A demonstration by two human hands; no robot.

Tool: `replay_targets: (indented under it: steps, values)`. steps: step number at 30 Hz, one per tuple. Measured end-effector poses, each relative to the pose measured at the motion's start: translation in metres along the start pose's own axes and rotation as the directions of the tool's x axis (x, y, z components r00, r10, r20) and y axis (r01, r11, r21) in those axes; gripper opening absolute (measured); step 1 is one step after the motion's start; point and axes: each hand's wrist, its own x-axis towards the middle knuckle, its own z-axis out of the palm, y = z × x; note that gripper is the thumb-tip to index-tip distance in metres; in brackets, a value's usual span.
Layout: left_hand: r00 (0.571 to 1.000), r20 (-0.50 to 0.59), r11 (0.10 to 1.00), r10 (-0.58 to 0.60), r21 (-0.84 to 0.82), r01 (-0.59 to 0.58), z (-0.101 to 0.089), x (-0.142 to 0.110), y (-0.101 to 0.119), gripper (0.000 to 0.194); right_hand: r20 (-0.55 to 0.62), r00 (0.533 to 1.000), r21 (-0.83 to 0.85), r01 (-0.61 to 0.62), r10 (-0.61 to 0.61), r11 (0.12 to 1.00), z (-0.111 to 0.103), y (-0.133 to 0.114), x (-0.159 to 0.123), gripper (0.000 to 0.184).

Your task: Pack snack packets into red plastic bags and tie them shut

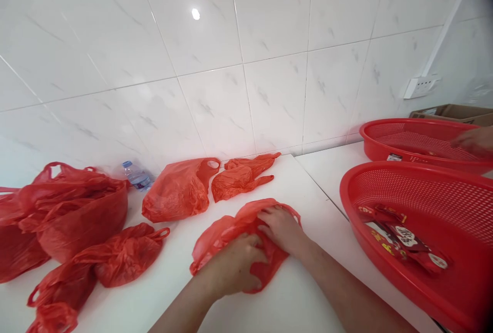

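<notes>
A red plastic bag (215, 235) lies spread on the white table in front of me, its mouth loosely opened toward me. My left hand (241, 263) reaches into the near side of the mouth, thumb and fingers apart with red film around them. On the far right side, my right hand (283, 227) has its fingers over the bag's rim, with thin film between thumb and fingers. Some fingertips are hidden by the folds. Just behind lie a crumpled red bag (239, 179) and a fuller red bag (175, 191) standing with its handle up.
More red bags (84, 215) are heaped on the left, near a clear plastic bottle (137, 176). To the right, a red basket (385, 276) holds snack packets (408, 240). Another person's hand (475, 140) reaches into a second basket (408, 155). A tiled wall rises behind.
</notes>
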Motion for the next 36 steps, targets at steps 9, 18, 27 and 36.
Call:
replay_targets:
  steps: [9, 18, 27, 36]
  values:
    - [0.991, -0.092, 0.979, -0.094, -0.188, 0.075, -0.019, -0.001, 0.008, 0.034, 0.074, 0.983, 0.046, -0.173, 0.169, 0.984, 0.0, 0.017, 0.0, 0.041]
    - [0.884, -0.197, 0.874, -0.424, 0.165, 0.456, -0.009, 0.014, -0.055, 0.067, 0.152, 0.971, 0.268, -0.221, 0.185, 0.938, -0.011, 0.02, -0.007, 0.066]
    - [0.864, -0.463, 0.928, -0.197, 0.195, 0.316, -0.013, 0.003, -0.021, 0.031, -0.041, 0.981, 0.246, -0.176, 0.192, 0.953, -0.008, 0.02, -0.004, 0.033]
    - [0.916, -0.335, 0.965, -0.222, 0.059, 0.255, 0.034, 0.012, -0.039, 0.04, 0.165, 0.96, 0.067, -0.238, 0.224, 0.969, -0.004, 0.02, 0.001, 0.038]
